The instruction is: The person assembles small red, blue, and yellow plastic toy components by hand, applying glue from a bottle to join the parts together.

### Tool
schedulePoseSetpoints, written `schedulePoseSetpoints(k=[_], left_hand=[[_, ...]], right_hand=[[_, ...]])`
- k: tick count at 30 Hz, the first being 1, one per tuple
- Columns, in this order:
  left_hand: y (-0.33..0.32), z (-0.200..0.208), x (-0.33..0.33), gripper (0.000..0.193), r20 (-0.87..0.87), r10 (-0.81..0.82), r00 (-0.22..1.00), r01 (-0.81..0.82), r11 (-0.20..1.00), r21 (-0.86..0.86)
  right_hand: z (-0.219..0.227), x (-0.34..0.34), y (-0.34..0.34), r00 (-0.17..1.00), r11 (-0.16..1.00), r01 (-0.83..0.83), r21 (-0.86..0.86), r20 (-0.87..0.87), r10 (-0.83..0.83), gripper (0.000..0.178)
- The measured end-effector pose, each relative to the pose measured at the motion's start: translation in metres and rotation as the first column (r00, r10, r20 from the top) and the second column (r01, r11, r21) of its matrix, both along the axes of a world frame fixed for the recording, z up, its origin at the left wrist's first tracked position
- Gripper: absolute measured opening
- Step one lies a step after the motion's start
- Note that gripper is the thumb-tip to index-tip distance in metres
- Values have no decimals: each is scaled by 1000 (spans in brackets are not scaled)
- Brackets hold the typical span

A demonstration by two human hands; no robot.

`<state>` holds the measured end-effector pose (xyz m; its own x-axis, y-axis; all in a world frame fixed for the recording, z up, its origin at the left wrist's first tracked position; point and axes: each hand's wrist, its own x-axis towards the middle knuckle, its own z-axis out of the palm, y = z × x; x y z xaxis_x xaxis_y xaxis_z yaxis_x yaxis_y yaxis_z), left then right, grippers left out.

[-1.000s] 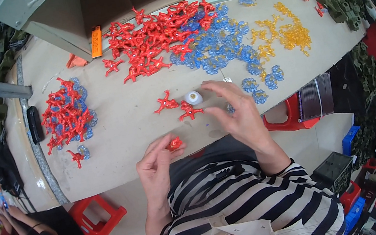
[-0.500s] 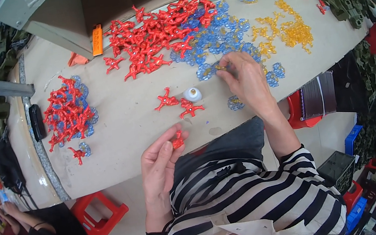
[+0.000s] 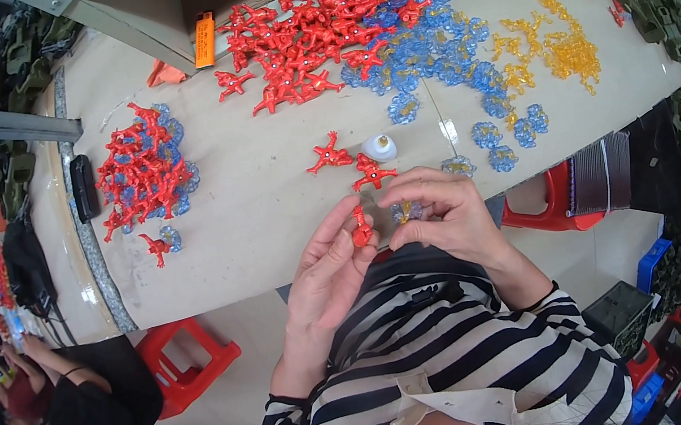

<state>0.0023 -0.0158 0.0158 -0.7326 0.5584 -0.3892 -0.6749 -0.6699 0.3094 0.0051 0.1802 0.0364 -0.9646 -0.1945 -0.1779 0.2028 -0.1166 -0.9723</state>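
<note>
My left hand (image 3: 326, 260) pinches a small red plastic figure (image 3: 362, 231) at the table's near edge. Close beside it, my right hand (image 3: 449, 216) holds a clear blue flower-shaped piece with a yellow centre (image 3: 406, 211) between thumb and fingers. The two parts are near each other, with a small gap. Just beyond my hands lie two loose red figures (image 3: 328, 153) and a white squeeze bottle (image 3: 380, 147). Several blue flower pieces (image 3: 486, 134) lie to the right of my right hand.
A big heap of red figures (image 3: 289, 48) adjoins a blue heap (image 3: 430, 46), with yellow pieces (image 3: 571, 49) farther right. Joined red-and-blue pieces (image 3: 142, 174) are piled at left. An orange box cutter (image 3: 204, 41) leans by the shelf; a black case (image 3: 83, 187) lies at the left edge.
My right hand has come back from the blue heap with a blue flower piece, drawing close to my left hand. My left hand still holds the red figure. The view has shifted slightly.
</note>
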Motion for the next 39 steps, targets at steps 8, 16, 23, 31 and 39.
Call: schedulePoseSetpoints(k=[8,16,23,31,39], left_hand=[[1,-9,4,38,-25,59,998,-58,998,34],[10,-14,5,34,-324,171,930,-180,984,0],[16,-15,6,18,-492,215,844,-275,960,-52],[16,-14,6,7,-677,149,721,-370,909,-194],[15,-15,4,4,-756,109,645,-433,868,-244]], right_hand=[[-4,5,2,987,994,1,110,-160,17,30],[-8,21,-8,994,961,111,-254,38,-105,14],[-29,25,-15,984,921,165,-353,-3,-178,19],[-32,28,-13,989,913,138,-384,96,-109,18],[-27,29,-14,985,882,111,-458,170,-36,17]])
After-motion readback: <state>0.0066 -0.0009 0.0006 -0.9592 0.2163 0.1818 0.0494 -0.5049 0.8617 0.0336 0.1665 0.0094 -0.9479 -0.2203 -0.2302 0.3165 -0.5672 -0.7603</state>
